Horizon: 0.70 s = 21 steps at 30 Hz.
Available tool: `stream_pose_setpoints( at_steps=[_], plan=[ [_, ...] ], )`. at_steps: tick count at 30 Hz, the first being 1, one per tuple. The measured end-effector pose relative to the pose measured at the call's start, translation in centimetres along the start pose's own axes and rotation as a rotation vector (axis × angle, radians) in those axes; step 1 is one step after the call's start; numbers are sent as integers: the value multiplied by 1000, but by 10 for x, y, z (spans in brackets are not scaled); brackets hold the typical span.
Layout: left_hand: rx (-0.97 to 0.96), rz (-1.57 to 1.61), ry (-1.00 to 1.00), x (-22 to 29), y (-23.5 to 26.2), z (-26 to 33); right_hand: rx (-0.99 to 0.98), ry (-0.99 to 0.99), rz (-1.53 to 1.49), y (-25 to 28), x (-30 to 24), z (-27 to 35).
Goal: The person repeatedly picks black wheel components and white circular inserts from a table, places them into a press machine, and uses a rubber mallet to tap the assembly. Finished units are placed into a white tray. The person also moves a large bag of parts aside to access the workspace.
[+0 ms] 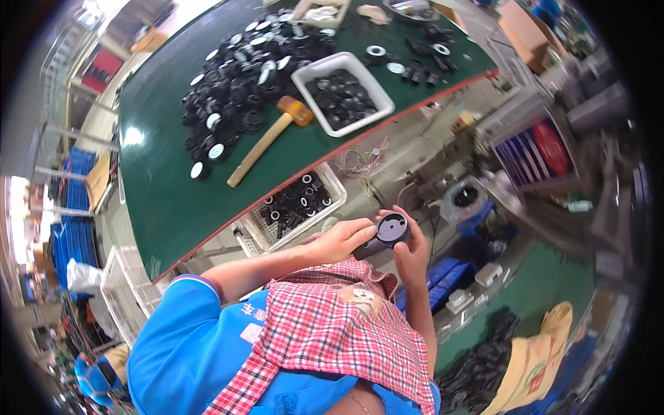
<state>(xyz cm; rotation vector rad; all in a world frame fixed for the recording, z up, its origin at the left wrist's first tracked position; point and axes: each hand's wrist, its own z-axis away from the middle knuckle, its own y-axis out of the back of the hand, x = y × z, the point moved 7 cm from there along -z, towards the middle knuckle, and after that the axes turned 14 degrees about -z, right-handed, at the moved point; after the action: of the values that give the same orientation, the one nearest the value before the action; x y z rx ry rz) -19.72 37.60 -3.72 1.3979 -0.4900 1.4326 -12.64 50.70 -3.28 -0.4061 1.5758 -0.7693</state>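
Observation:
In front of my apron I hold a black round plastic part [393,229], with its hollow end tilted up toward me. Inside it a flat disc face with a small centre hole and dark cut-outs shows. My right hand [413,254] is curled round its far and right sides. From the left, my left hand [348,238] closes against the part's near left side, fingers bent over it. A dark body runs below the rim between the hands, partly hidden by the left fingers. Beyond on the green table [166,228] lies a mallet [270,141] with an amber head and wooden handle.
A heap of black parts [238,90], some with white discs, covers the table's far left. Beside the mallet stands a white bin [377,104] of dark round pieces. Below the red edge sits a crate [337,196] of small parts. A yellow sack [536,366] lies at lower right.

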Motion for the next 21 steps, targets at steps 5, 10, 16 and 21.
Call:
stream_pose_setpoints(
  at_steps=[5,10,16,21],
  plan=[
    [84,-300,-64,-48,99,13,-46,-118,-183,-41,52,-59],
    [977,-1163,60,-76,285,27,-77,-229,-430,-59,76,-95],
    [836,-1197,86,-118,312,0,3,-209,-466,-59,78,-108],
    [328,224,-40,-62,197,-25,114,-86,-374,-41,66,-106]
  ],
)
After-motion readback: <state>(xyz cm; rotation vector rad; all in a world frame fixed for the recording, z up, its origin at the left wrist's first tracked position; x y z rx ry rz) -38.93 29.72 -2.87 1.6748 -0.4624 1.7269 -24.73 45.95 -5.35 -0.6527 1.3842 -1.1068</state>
